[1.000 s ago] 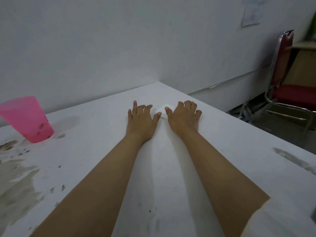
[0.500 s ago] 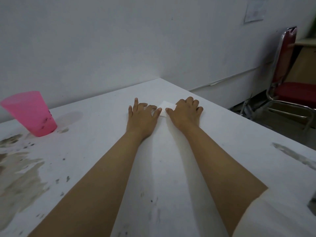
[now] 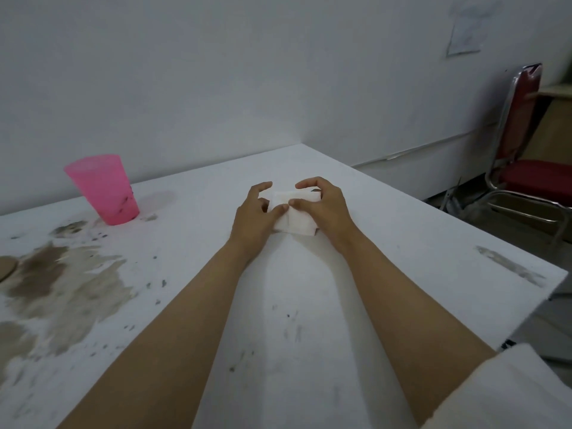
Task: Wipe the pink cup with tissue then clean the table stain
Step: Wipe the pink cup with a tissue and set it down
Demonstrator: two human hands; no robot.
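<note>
Both hands are out toward the far corner of the white table, working on the same thing. Left hand and right hand each have their fingers curled over, with the thumbs meeting on top of a folded white paper tissue, so it's pinched from both sides. The tissue sits between the two hands, and I honestly can't tell if it's lifted a bit or still lying flat on the surface. Bare forearms run back to the near edge, with a bit of white sleeve showing on the right arm. Off to the left, near the far edge by the wall, stands the translucent pink plastic cup, upright, well apart from the hands, with some dark specks low on its side. Closer to the left edge there's a big brownish-grey smeared stain with little dark flecks scattered around it, and a thinner grey streak along the right edge. Past the table on the right is a red padded chair with a chrome frame, and a sheet of paper is stuck on the white wall above it.
</note>
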